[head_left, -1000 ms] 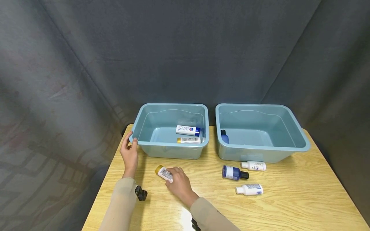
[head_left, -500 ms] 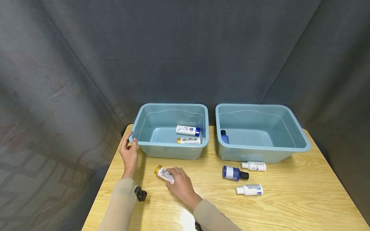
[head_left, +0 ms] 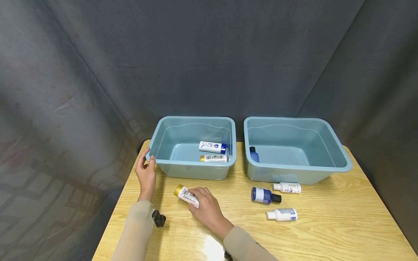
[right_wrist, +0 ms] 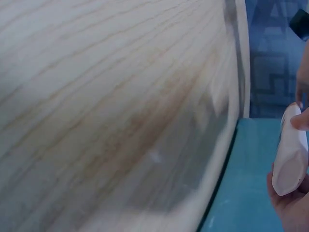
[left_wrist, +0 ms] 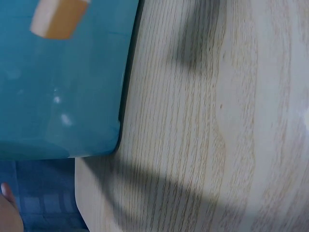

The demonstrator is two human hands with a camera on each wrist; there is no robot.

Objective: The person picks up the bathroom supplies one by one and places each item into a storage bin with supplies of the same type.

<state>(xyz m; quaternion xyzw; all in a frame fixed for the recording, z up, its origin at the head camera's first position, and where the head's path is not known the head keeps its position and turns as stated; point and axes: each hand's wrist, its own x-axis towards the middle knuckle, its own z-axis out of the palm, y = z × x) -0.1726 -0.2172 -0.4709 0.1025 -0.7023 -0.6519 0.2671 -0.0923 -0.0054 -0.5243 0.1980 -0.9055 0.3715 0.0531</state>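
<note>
Head view: your right hand [head_left: 207, 208] has its fingers wrapped round one gold-capped bottle [head_left: 187, 196]; three more bottles [head_left: 261, 195] lie rightward on the table [head_left: 339, 221]. Your left hand [head_left: 146, 177] pinches the left bin [head_left: 192, 172]'s rim, two bottles [head_left: 210, 147] inside; right bin [head_left: 287, 136], one blue bottle [head_left: 254, 157].

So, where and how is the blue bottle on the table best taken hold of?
I would pinch the blue bottle across its body's middle, from above: it lies on its side, and a white bottle lies close behind its black cap.
</note>
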